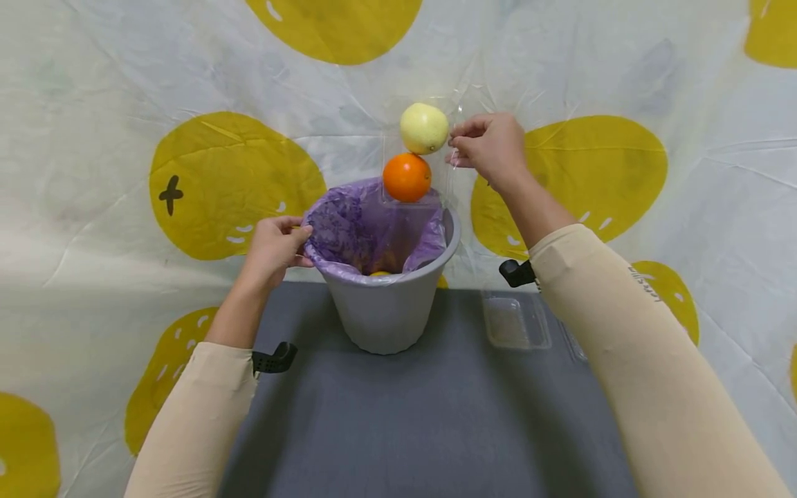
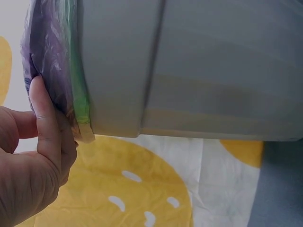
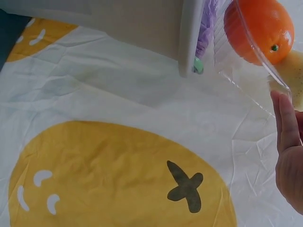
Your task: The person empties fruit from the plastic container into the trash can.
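Observation:
A grey trash can point(image 1: 386, 315) lined with a purple plastic bag point(image 1: 355, 221) stands on the dark table. My left hand point(image 1: 276, 247) grips its rim on the left, fingers against the bag's folded edge point(image 2: 52, 71). Above the can's far right side, my right hand point(image 1: 493, 149) pinches the edge of a clear plastic container point(image 3: 246, 90), which is tilted over the opening. In the container are an orange point(image 1: 407, 178) and a pale yellow round fruit point(image 1: 424, 128), one above the other. Deep in the bag a bit of a yellow-orange thing point(image 1: 380, 273) shows; the rest is hidden.
Another clear plastic container point(image 1: 513, 321) lies on the grey table point(image 1: 398, 429) right of the can. Beside it, the right forearm partly covers a further clear piece point(image 1: 573, 342). Behind hangs a white cloth point(image 1: 93, 173) printed with yellow shapes.

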`<state>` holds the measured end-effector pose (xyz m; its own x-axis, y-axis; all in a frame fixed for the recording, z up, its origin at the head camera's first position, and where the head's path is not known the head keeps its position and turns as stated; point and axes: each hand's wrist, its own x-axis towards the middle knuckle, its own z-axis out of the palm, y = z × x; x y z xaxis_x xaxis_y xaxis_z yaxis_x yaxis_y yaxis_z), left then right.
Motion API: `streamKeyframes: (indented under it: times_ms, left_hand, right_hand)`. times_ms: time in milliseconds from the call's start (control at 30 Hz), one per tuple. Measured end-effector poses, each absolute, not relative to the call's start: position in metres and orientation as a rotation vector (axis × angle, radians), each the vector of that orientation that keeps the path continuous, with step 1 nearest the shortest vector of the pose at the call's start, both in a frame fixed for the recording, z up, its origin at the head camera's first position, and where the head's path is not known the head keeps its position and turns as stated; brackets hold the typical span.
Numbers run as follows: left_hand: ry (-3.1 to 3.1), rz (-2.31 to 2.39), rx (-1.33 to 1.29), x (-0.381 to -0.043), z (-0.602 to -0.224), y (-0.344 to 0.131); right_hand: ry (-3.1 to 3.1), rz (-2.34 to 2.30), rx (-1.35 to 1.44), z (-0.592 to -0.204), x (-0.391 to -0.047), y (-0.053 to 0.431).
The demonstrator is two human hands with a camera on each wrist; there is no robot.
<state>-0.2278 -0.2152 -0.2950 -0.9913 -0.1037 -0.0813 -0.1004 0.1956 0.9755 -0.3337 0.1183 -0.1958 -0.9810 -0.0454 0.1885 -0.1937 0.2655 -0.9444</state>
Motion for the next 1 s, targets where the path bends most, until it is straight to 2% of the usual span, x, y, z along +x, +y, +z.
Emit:
streamKeyframes:
  times_ms: [167, 467, 1000]
  left_hand:
    - [-2.419, -1.994, 0.192, -0.227, -0.295, -0.214]
    - [-2.422, -1.999, 0.203, -0.229, -0.294, -0.208]
    - [-2.435, -2.007, 0.184, -0.233, -0.294, -0.203]
  right_hand:
    - [-2.385, 1.780, 0.229, -0.197, -0.335, 0.117]
    - [-2.523, 1.403, 0.340, -0.204, -0.337, 0.115]
    - [-2.429, 1.280, 0.385, -0.209, -0.333, 0.125]
